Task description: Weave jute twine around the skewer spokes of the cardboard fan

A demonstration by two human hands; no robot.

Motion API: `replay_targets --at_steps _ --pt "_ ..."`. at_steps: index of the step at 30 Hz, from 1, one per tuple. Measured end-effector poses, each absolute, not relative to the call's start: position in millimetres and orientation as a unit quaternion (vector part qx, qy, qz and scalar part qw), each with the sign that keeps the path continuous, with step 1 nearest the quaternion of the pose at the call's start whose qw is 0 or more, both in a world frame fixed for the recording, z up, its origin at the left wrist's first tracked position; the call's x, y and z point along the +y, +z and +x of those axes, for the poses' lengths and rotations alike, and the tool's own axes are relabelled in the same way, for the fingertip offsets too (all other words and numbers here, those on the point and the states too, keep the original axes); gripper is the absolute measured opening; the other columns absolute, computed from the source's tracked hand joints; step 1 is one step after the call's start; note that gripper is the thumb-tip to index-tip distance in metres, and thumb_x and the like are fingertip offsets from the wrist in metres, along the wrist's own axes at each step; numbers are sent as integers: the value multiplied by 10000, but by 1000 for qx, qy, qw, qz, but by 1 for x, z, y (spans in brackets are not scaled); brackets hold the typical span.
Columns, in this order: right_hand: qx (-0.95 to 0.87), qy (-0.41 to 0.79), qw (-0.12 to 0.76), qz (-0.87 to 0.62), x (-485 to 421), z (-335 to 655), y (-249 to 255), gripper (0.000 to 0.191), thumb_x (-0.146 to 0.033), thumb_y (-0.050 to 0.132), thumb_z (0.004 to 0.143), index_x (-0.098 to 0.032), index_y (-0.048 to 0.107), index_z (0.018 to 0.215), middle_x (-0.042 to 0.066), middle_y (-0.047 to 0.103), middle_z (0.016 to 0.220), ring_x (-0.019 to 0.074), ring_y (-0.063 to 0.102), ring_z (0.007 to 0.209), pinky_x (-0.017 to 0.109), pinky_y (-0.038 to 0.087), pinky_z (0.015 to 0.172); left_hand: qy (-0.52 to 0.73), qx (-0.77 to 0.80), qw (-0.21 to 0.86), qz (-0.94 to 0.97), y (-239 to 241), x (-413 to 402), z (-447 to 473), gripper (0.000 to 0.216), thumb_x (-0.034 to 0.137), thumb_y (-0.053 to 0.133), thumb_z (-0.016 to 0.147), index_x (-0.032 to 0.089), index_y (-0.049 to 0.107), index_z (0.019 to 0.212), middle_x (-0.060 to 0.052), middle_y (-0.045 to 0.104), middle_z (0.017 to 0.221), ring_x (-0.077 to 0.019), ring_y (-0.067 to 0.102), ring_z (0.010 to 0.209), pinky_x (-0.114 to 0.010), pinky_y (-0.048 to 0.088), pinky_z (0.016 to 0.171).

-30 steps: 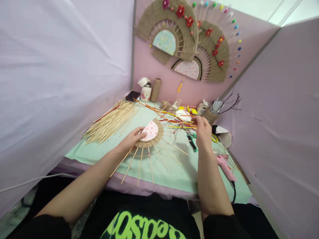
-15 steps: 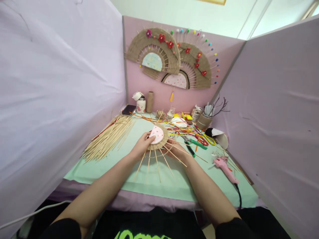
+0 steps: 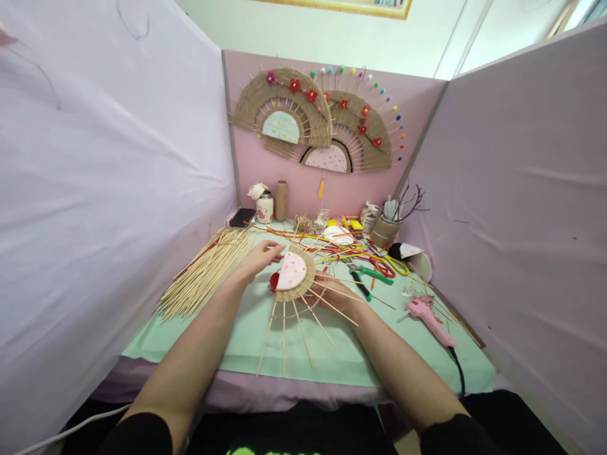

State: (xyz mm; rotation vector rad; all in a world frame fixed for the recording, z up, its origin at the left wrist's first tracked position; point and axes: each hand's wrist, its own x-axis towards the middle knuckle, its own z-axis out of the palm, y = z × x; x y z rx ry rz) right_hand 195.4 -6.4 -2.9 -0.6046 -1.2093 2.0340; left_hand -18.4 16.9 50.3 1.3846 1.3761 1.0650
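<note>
A small half-round woven fan piece has a pink-and-white dotted centre and thin sticks spreading out from its twine band. My right hand grips it from behind at the right, its fingers partly hidden by the sticks. Just off its upper left edge, my left hand is apart from it, fingers loosely spread with nothing in them. Something round and red shows behind the fan's lower left corner; its kind is hidden.
Left lies a heap of thin sticks. Right are green-handled pliers, scissors and a pink glue gun. Coloured stems, a jar and a twine cone line the back. Finished fans hang on the pink panel.
My left hand has let go of the fan's left edge and drawn away up and left. The fan has shifted slightly down in view, still in my right hand. The red thing now shows.
</note>
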Motion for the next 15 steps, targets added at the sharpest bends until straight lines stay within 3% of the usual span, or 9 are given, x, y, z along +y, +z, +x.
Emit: replay_targets --at_steps 2,5,12,15 --pt "-480 776 338 -230 -9 195 -3 481 -258 813 633 -189 648 1079 90 705 1028 223 659 956 403 522 866 404 500 572 509 43 21 -10 466 533 718 670 149 612 912 -27 662 764 -121 599 636 -240 427 619" --pt "-496 766 340 -229 -11 195 0 484 -267 817 614 -197 662 1067 87 699 1054 231 646 999 402 511 894 404 434 667 451 32 19 -3 375 389 800 618 133 617 821 -4 639 689 -89 557 551 -217 408 565" --pt "-557 742 282 -242 -18 205 9 467 -332 756 715 -233 639 1156 77 661 1140 184 657 938 349 506 869 477 336 715 386 18 15 -9 163 210 725 727 115 619 806 -32 666 683 -116 615 561 -218 473 558" --pt "-576 718 276 -276 -17 214 10 421 -346 742 729 -202 658 1116 76 690 1014 144 652 808 299 509 773 502 311 726 352 14 17 -11 96 196 659 792 111 616 807 -49 679 683 -131 638 565 -228 501 563"
